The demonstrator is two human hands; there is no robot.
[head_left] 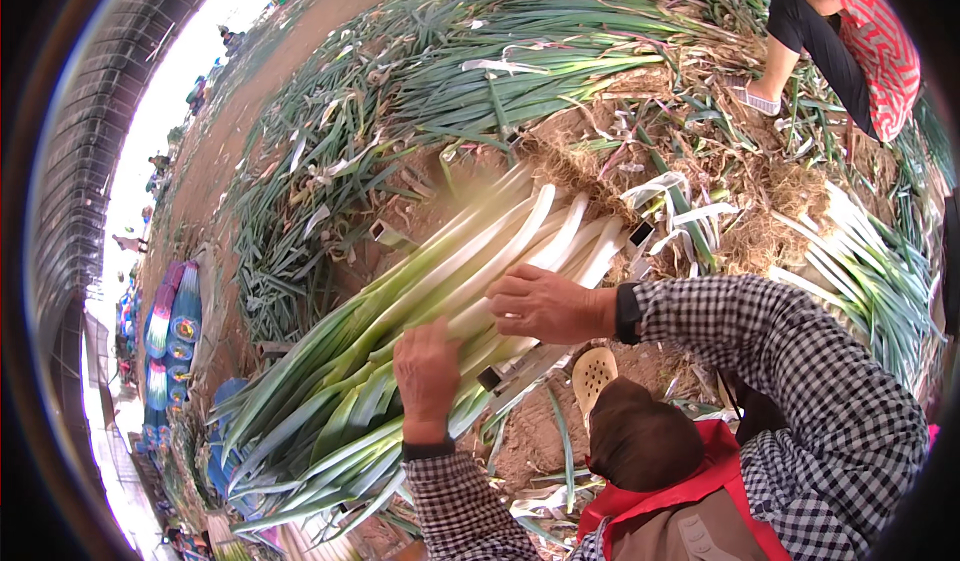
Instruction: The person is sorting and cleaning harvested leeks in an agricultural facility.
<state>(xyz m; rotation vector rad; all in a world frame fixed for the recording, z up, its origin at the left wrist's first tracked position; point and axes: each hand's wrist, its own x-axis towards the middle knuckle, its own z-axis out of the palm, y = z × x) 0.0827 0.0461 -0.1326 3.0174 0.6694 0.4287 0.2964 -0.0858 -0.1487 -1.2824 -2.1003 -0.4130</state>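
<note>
A large bundle of green onions (400, 306) lies slantwise in front of me, white stalks at the upper right and green leaves at the lower left. My left hand (426, 376) is over its near side, fingers curled and slightly blurred. Against the white stalks, my right hand (550, 306) is closed with bent fingers. What either hand pinches, if anything, is hidden. Metal bars of a low rack (525, 373) show at the bundle's near edge. The roots at its far end merge with dry roots on the ground.
More green onions (560, 51) cover the ground beyond, and another pile (865, 271) lies at right. A seated person in a red patterned top (875, 46) is at upper right. Wrapped bundles (170, 336) stand at far left. A beige clog (594, 376) is below my right hand.
</note>
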